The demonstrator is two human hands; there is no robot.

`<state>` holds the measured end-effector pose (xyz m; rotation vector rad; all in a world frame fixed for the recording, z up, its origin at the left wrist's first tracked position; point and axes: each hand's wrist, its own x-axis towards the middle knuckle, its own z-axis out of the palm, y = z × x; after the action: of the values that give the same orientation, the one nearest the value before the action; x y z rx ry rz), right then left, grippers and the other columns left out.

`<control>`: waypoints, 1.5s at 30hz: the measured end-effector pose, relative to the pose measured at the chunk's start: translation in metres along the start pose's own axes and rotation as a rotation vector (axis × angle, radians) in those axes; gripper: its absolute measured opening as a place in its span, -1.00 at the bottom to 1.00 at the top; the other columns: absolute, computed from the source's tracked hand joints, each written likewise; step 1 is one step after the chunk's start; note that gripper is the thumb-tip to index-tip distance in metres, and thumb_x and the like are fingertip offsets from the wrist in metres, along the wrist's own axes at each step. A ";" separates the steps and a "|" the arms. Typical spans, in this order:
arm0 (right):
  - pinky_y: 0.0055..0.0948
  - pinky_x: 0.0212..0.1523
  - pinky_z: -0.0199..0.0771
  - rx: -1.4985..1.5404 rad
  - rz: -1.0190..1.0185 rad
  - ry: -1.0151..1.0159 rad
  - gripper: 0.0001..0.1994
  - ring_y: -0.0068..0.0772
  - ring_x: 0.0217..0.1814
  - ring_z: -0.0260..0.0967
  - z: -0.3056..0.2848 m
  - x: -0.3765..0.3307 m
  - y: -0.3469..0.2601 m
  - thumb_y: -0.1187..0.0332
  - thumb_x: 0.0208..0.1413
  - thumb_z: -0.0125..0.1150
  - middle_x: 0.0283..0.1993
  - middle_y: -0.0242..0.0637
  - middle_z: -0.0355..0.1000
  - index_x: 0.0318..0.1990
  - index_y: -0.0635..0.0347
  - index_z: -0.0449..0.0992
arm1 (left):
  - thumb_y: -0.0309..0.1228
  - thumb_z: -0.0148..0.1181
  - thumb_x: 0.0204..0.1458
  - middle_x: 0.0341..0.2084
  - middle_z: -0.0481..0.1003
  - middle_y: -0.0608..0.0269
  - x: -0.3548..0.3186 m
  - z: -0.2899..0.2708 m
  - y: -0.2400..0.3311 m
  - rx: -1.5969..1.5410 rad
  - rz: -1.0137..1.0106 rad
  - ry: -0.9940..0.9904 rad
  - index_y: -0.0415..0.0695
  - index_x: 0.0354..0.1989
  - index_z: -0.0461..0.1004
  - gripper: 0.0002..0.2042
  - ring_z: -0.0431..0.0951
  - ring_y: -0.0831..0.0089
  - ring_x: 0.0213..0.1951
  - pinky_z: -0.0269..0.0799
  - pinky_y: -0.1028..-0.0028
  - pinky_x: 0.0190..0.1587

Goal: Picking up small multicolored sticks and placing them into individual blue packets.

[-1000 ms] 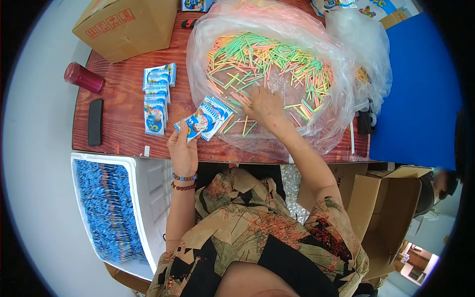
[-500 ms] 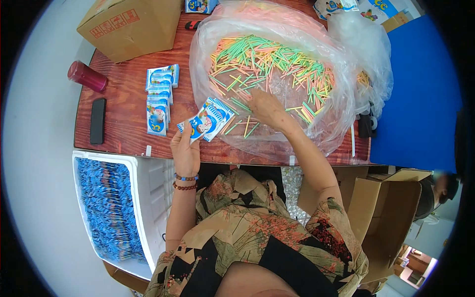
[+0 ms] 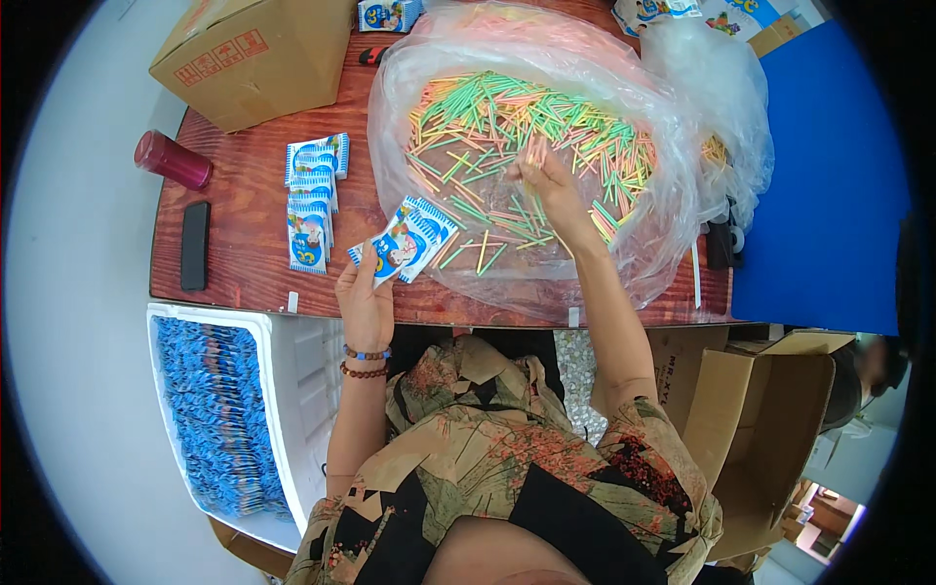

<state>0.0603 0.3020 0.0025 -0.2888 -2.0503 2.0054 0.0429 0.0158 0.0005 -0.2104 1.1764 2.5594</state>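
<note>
At the plastic bag's (image 3: 384, 122) near-left edge, the left hand (image 3: 367, 304) pinched fanned packets (image 3: 409, 239) by one end, presumably leaving most exposed. Apart from it, over the bag's middle, the right hand (image 3: 559, 193) appeared clamped on pale sticks (image 3: 534, 151). Overlapped packets (image 3: 309, 237) lay left of the bag, probably saving space.

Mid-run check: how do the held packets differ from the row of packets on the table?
The held packets are pinched in the left grip; the row of packets lies on the table. The held packets slant rightward; the row of packets forms a near-straight line. Both are blue and white.
</note>
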 end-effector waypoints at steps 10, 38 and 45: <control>-0.44 -0.16 0.29 -0.294 -0.024 0.074 -0.88 -0.54 -0.22 0.28 0.030 -0.011 0.029 0.39 0.23 0.02 -0.32 -0.41 0.38 -0.16 0.20 0.41 | -0.40 0.07 0.22 -0.21 0.56 0.17 0.000 0.001 0.001 0.002 -0.029 0.004 -0.28 -0.18 0.49 -0.81 0.57 0.47 -0.17 0.52 0.42 -0.10; -0.01 0.37 -0.01 0.818 -0.377 0.108 -0.80 -0.04 0.26 0.23 0.096 -0.035 -0.056 0.42 0.32 -0.22 0.02 0.01 0.40 0.01 0.22 0.28 | -0.27 0.00 0.25 -0.12 0.51 0.33 -0.001 0.054 -0.019 -0.061 -0.072 -0.152 -0.18 -0.04 0.45 -0.74 0.48 0.54 -0.13 0.39 0.52 -0.18; -0.09 0.35 -0.01 0.845 -0.308 0.180 -0.83 -0.07 0.31 0.16 0.119 -0.046 -0.065 0.40 0.32 -0.23 0.06 0.02 0.38 -0.03 0.24 0.22 | -0.29 -0.03 0.27 -0.16 0.55 0.25 0.003 0.046 -0.023 -0.123 -0.055 -0.188 -0.21 -0.08 0.47 -0.74 0.55 0.44 -0.13 0.50 0.32 -0.03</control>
<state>0.0678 0.1725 0.0632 0.0220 -0.9321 2.3088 0.0479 0.0656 0.0135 -0.0278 0.9331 2.5414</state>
